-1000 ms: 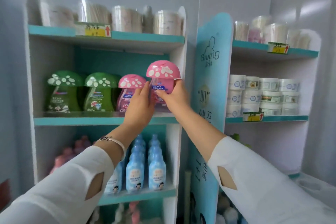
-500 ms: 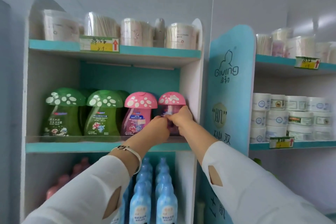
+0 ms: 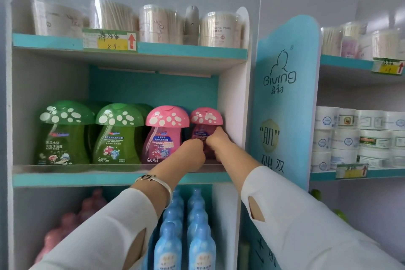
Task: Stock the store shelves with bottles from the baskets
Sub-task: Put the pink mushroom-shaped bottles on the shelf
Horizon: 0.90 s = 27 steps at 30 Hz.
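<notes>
View: single head-worn wide-angle camera.
Facing: forward, at the middle shelf (image 3: 65, 178).
Nearness: close, shelf filling frame's left.

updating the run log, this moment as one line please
step: shelving | item: pink mushroom-cap bottle | left hand: grips it | right hand: grips it | spot: middle shelf, right end

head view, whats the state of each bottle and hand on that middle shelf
right pink bottle, upright on the middle shelf, cap shut, held by both hands
left hand, gripping the bottle's lower front
right hand, gripping its right side
left pink bottle, upright, cap shut
green bottles, upright, caps shut
</notes>
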Available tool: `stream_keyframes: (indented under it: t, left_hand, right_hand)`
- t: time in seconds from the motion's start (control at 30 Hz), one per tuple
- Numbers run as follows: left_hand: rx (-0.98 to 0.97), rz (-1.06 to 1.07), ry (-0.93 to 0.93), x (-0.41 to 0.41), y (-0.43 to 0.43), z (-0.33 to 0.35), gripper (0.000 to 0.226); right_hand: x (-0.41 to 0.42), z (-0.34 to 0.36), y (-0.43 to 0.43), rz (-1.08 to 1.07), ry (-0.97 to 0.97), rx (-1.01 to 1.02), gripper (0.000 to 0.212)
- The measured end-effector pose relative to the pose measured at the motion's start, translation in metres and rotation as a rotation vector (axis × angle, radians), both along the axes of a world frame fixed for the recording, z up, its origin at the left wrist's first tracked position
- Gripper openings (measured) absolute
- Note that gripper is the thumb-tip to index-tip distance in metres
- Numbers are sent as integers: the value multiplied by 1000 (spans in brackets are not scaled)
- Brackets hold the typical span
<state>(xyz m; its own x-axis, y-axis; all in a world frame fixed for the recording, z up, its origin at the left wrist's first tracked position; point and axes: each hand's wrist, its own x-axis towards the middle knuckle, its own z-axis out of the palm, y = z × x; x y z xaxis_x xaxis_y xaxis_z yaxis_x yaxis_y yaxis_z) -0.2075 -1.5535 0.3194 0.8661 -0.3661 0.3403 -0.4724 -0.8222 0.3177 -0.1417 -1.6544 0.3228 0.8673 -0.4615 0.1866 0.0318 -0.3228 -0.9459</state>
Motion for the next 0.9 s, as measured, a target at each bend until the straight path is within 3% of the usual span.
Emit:
stream_keyframes:
  t: [0.13, 0.3, 0.5, 0.67, 0.9]
  left_hand:
    - [14, -3, -67, 1, 0, -4, 33]
    - [-106, -78, -245, -15, 8, -10, 28]
    - [-44, -22, -403, -28, 34, -21, 28]
    - [-95, 44, -479, -25, 51, -24, 31]
    - [-136, 97, -530, -16, 58, -27, 30]
  right_hand:
    - [-5, -4, 1, 39, 63, -233, 44]
    - [-45, -1, 4, -16, 89, -584, 42]
    - [-73, 0, 11, 4, 115, -952, 34]
    - [-73, 6, 22, 202, 212, -1109, 40]
    - [-41, 11, 26, 203, 331, -1296, 47]
